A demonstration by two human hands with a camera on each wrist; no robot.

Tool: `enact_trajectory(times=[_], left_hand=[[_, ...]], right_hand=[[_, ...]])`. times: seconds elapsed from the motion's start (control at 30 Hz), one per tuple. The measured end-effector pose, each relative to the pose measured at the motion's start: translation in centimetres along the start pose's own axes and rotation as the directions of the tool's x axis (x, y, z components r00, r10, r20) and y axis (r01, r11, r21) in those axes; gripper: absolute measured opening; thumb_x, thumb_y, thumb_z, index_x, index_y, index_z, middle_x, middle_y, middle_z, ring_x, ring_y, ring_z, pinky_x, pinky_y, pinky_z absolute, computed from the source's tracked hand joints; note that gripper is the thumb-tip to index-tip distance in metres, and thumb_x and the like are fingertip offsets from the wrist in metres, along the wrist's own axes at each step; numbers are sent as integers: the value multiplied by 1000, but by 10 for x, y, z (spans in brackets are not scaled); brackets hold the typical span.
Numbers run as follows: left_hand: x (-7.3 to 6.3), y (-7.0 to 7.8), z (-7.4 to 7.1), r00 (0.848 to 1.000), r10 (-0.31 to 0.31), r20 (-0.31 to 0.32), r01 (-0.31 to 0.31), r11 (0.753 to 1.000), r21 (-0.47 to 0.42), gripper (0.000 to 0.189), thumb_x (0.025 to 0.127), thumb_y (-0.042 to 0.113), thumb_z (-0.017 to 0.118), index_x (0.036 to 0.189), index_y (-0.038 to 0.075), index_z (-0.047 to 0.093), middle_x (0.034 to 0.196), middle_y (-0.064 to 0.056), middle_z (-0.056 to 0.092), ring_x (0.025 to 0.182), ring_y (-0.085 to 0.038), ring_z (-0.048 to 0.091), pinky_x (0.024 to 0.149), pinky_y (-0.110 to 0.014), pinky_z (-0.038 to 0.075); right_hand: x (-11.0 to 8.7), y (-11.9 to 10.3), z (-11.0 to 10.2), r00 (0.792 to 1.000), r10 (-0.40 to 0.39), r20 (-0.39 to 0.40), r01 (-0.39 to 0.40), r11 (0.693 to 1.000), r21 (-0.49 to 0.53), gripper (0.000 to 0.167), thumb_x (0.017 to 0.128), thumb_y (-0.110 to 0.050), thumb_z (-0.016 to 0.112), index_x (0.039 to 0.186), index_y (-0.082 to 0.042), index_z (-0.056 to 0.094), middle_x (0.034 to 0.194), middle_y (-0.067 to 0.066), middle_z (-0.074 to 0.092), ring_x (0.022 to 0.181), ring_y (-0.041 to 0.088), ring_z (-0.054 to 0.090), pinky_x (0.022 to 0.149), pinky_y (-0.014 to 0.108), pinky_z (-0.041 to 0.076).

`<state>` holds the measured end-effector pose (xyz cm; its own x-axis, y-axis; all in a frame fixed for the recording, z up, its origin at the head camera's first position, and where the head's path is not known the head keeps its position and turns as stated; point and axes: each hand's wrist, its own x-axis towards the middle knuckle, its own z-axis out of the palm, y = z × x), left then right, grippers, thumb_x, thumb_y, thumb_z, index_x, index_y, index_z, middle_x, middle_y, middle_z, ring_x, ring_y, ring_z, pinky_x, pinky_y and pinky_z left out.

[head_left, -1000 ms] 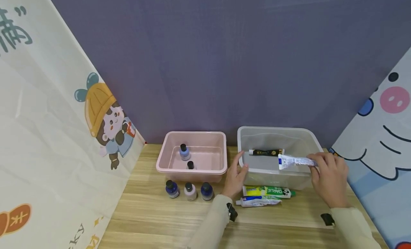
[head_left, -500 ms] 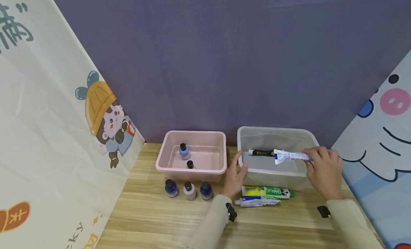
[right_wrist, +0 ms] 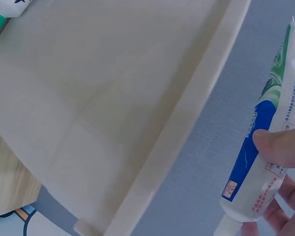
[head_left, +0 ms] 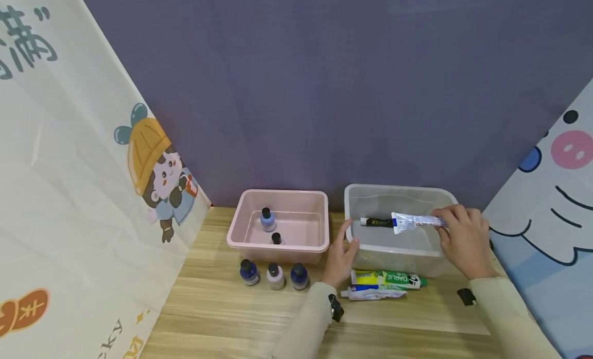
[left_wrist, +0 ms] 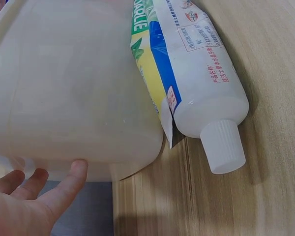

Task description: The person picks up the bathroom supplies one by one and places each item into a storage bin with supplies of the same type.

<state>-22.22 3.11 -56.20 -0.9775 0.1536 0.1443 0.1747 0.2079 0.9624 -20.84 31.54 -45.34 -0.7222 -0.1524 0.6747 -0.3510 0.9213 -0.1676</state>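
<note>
My right hand grips a white and blue toothpaste tube by its capped end, thumb on one side and fingers on the other. The tube's flat end points left above the translucent white bin, overlapping a black toothpaste tube in the bin. Extended fingers of my left hand rest against the bin's left front corner; the left wrist view shows a fingertip on its wall. In front of the bin lie a yellow and green toothpaste tube and a white and blue toothpaste tube with a white cap.
Left of the bin stands a pink bin with a light blue bottle and a second black-capped bottle inside. Two dark blue bottles and a pale bottle stand before it. A grey-blue curtain hangs behind.
My right hand has moved left and slightly up with the toothpaste tube, bringing it farther over the white bin. My left hand has stayed at the bin's corner.
</note>
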Motion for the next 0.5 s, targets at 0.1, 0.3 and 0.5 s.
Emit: enact_trajectory(times=[0.1,0.3,0.5], left_hand=[[0,0,0,1000,0,-1,0,1000,3,52,108,42,47,151,62,24,89,-4,61,52,-7,44,54,-24,45],[-2,1,-1,1000,0,-3,0,1000,-1,52,107,45,46,151,61,24,97,-5,63,55,-8,50,57,-24,47],[-3,2,1,1000,4,-3,-4,1000,-31,52,108,41,47,152,60,25,139,-3,60,82,-17,67,73,-26,54]], right_hand=[[2,1,1,1000,-1,11,1,1000,-1,36,80,4,80,111,-8,68,111,20,60,102,47,46,80,67,34],[6,3,2,999,-14,30,14,1000,-12,36,81,2,80,113,-8,68,112,21,61,103,48,47,76,64,35],[10,4,1,999,-38,35,38,999,-24,38,79,2,81,113,-9,68,111,20,61,102,49,48,73,65,38]])
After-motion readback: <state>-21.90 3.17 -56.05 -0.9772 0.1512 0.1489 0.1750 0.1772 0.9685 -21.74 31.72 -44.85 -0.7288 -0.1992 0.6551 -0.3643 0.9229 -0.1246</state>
